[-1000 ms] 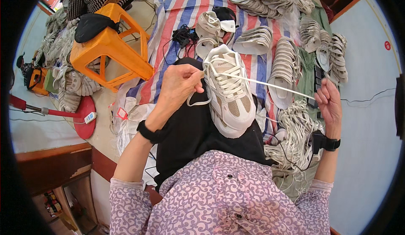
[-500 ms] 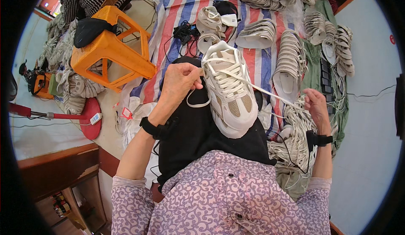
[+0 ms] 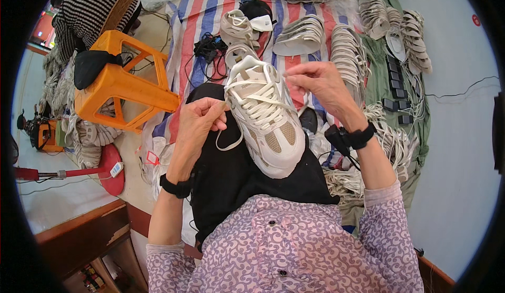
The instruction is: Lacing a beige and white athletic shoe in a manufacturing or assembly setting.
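A white and beige sneaker (image 3: 271, 130) rests on the black cloth over my lap, its toe toward me. Its cream shoelace (image 3: 260, 106) crosses the front in several rows. At the shoe's left side, my left hand (image 3: 202, 122) is closed in a pinch on the lace; a loose loop hangs below the fingers. My right hand (image 3: 323, 85) is beside the upper right of the shoe opening, thumb and forefinger brought together on the lace's other end, which is mostly hidden by the hand.
Stacked shoe uppers (image 3: 300, 35) lie on the striped sheet (image 3: 184, 8) ahead. Another sneaker (image 3: 236, 27) and black cables (image 3: 210, 48) are beyond mine. An orange stool (image 3: 126, 90) stands left, with a person in a striped top (image 3: 92, 8) behind it. Bundled laces (image 3: 392, 145) lie at right.
My right hand has come in from the far right to the shoe's upper right edge, and the stretched lace has slackened. My left hand keeps its pinch; the whole view has shifted slightly.
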The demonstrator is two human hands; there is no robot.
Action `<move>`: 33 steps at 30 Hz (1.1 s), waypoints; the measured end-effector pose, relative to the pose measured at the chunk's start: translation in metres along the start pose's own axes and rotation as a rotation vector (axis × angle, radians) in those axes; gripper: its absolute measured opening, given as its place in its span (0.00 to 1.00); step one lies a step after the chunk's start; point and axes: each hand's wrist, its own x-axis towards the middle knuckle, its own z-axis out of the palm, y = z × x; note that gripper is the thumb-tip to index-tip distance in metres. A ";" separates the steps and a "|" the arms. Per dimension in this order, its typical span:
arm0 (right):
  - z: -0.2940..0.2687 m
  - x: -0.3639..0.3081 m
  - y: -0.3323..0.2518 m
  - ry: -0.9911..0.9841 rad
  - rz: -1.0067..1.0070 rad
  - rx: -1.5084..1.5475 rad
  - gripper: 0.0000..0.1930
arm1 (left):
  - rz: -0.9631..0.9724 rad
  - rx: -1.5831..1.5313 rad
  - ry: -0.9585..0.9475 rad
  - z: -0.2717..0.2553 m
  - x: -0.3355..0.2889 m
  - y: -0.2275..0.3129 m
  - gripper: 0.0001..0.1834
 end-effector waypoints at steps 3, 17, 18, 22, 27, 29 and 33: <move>0.004 0.012 0.005 -0.065 0.015 0.117 0.09 | -0.005 -0.022 -0.001 -0.001 0.000 -0.001 0.12; 0.009 0.033 -0.019 -0.121 0.036 -0.040 0.07 | 0.002 -0.052 -0.052 -0.004 0.002 -0.003 0.11; 0.012 0.038 -0.023 -0.147 0.008 -0.115 0.07 | 0.002 -0.054 -0.053 -0.004 0.002 -0.003 0.11; 0.016 0.043 -0.025 -0.188 -0.002 -0.153 0.05 | -0.008 -0.068 -0.042 -0.003 0.002 -0.003 0.11; 0.023 0.035 -0.009 -0.137 -0.069 -0.026 0.05 | 0.012 -0.074 -0.054 -0.005 0.002 -0.003 0.12; 0.022 0.034 -0.005 -0.105 -0.158 -0.020 0.05 | 0.003 -0.070 -0.060 -0.005 0.003 -0.002 0.12; 0.034 0.025 -0.030 -0.060 -0.449 -0.690 0.08 | -0.025 -0.096 -0.022 -0.009 0.002 -0.007 0.11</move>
